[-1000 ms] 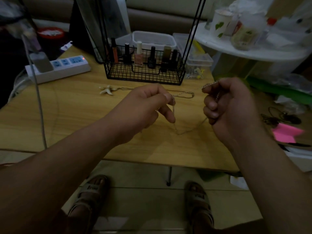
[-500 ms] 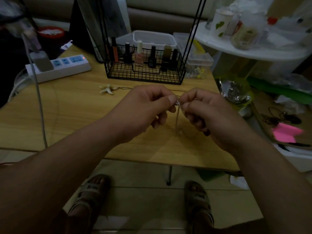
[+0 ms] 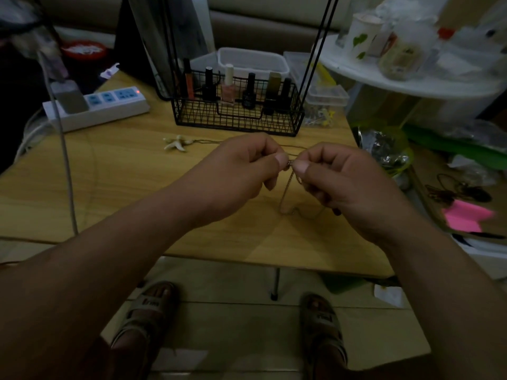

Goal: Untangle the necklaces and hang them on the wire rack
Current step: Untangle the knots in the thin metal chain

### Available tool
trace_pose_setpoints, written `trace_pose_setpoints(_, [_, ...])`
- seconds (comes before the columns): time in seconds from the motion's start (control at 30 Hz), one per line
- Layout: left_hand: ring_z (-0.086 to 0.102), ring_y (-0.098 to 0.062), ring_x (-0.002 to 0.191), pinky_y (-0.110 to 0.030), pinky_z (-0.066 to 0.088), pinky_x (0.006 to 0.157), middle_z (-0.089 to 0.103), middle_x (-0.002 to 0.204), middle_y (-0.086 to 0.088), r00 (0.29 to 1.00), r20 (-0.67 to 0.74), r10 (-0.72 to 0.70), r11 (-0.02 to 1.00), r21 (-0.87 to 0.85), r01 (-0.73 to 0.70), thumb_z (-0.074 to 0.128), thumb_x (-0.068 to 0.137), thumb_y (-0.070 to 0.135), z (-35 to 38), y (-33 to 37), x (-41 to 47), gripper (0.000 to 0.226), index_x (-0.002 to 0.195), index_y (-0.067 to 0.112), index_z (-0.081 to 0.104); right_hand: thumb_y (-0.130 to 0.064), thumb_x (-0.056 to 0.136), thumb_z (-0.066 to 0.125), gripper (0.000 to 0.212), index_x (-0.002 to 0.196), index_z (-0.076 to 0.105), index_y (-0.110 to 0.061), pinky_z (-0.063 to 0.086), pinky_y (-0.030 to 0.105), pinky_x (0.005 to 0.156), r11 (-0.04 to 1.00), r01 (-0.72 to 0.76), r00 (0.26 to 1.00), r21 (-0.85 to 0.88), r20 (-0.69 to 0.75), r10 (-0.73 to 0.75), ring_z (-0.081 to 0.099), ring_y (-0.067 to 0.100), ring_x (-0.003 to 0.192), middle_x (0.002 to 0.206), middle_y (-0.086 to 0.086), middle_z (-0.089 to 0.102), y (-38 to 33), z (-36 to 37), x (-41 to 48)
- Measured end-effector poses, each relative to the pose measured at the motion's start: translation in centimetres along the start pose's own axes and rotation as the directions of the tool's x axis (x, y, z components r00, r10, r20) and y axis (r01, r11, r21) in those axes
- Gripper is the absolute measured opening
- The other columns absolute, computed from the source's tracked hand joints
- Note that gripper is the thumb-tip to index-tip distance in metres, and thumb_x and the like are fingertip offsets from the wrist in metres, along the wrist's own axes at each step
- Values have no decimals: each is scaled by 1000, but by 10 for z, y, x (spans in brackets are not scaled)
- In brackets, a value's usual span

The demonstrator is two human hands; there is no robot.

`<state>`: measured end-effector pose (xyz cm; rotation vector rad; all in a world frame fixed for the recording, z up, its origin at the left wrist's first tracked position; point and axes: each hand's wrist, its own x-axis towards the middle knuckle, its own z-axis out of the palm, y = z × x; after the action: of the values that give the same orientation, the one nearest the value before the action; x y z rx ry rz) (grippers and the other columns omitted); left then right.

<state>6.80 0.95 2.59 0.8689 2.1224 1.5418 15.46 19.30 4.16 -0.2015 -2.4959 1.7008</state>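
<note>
A person's left hand [image 3: 241,171] and right hand [image 3: 343,182] meet above a pale wooden table [image 3: 109,187], thumb and forefinger of each pressed together on the same small metal part of a thin chain necklace [image 3: 285,193], the other fingers curled into the palms. The two thumb tips sit almost against each other. Below the pinch the chain hangs in a narrow loop whose lower end lies near the tabletop; whether it touches the wood cannot be told in the dim light. A second necklace with a pale starfish pendant [image 3: 176,142] lies flat on the table to the left of the hands, its fine cord running right and passing behind them. Just beyond stands the black wire rack [image 3: 236,120], its basket base holding a row of upright nail polish bottles [image 3: 227,89] and its thin uprights rising out of view; no necklace is seen on it. A white power strip [image 3: 109,105] with a small red light lies at the table's far left, clear plastic containers [image 3: 252,60] sit behind the rack, and pink sticky notes [image 3: 466,218] lie off to the right. The person's sandalled feet [image 3: 148,311] show on the tiled floor below the table edge.
</note>
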Motion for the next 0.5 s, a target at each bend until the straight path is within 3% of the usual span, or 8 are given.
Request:
trace_pose_setpoints(0.37, [43,2,51,-10,38,48,52,63,11,998,-34,45,999,-6,-45,68,100,20,1,1,0,6,97,15,70,-17,104,53,17,102,70,-16,52,20,58,998,-37,998,-43,49,39,65,8,69,84,-3,75,-1,-2,0])
trace_pose_setpoints(0.5, [44,3,53,-12,38,49,53,61,16,999,-36,40,999,-13,-41,69,99,20,0,-2,3,6,95,16,70,-16,100,61,13,106,69,-24,55,22,74,993,26,1000,-114,4,-26,68,4,89,99,-6,74,2,-3,0])
